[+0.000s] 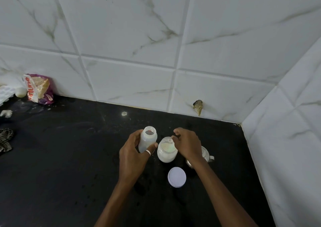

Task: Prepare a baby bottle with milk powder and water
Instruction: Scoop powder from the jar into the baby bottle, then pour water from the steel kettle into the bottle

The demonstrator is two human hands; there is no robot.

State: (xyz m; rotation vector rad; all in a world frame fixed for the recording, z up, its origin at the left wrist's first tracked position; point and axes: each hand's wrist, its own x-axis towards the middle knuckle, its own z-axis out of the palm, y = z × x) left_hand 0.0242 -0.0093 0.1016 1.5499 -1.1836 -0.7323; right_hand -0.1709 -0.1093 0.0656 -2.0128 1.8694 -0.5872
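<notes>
An open, translucent baby bottle (148, 138) stands upright on the black counter, and my left hand (132, 154) is wrapped around it. Just to its right is an open jar of white milk powder (166, 153). My right hand (186, 144) is over the jar's mouth, its fingers pinched on a small white scoop (171, 141) that dips into the jar. The jar's round white lid (176, 177) lies flat on the counter in front of the jar. A small steel cup (206, 154) sits behind my right wrist, mostly hidden.
The black counter (69, 157) ends at tiled walls at the back and right. A purple snack packet (39, 88) leans on the wall at far left, with a white tray (6, 93) and a striped cloth (6, 140) near the left edge.
</notes>
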